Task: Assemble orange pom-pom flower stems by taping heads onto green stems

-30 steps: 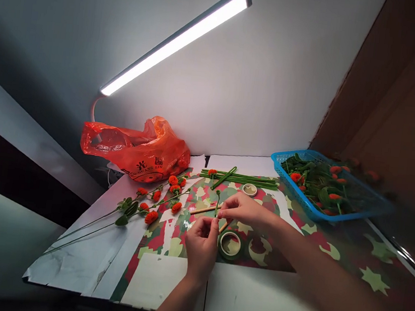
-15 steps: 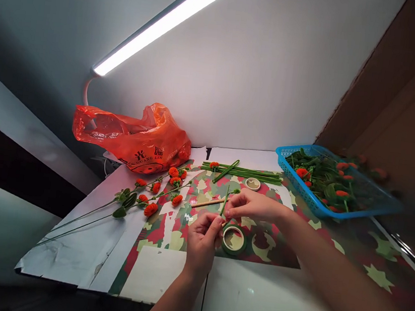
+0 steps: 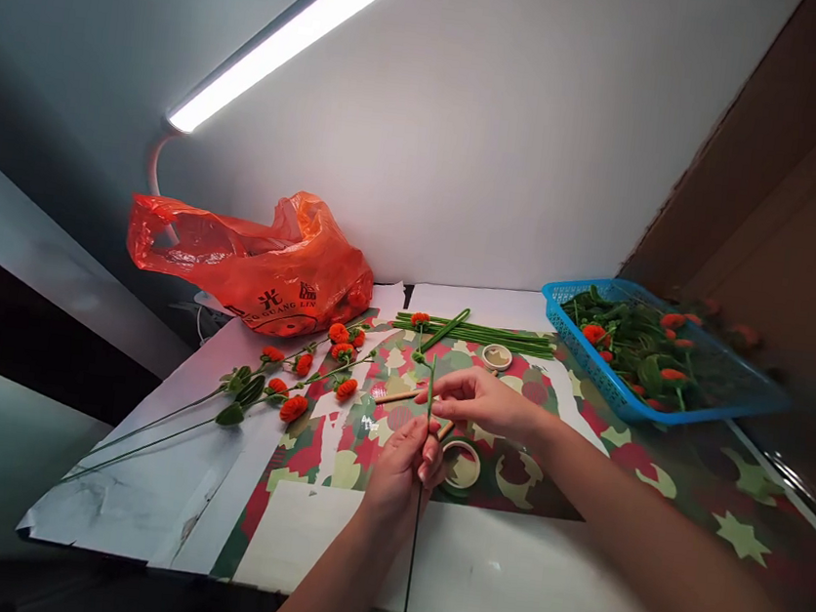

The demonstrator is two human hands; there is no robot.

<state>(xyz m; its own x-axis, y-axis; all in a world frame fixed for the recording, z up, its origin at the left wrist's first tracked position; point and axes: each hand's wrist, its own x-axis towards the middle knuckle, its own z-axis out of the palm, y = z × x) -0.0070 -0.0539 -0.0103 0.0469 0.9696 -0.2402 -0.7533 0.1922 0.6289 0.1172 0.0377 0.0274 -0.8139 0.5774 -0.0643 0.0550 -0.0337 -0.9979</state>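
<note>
My left hand (image 3: 404,468) is closed round a thin green stem (image 3: 413,542) that stands almost upright and runs down past the table's front edge. Above that grip, the fingers of my right hand (image 3: 486,400) pinch the stem's upper part from the right. A small green bud (image 3: 420,357) shows at the top, beside the stem. Just right of my left hand lies a roll of green tape (image 3: 474,481), partly covered by the fingers. Behind my hands is a thin wooden stick (image 3: 398,397), its middle hidden by my right hand.
Orange flowers (image 3: 293,409) on long stems lie at left, before a red plastic bag (image 3: 293,278). Green wire stems (image 3: 507,339) lie at the back, near a pale ring (image 3: 485,356). A blue basket (image 3: 592,371) of leaves and flowers stands right. A lamp (image 3: 297,43) hangs above.
The stem has turned more upright and shows longer below my left hand. My right hand has shifted slightly left onto it. The green bud has moved left, and the view has shifted a little.
</note>
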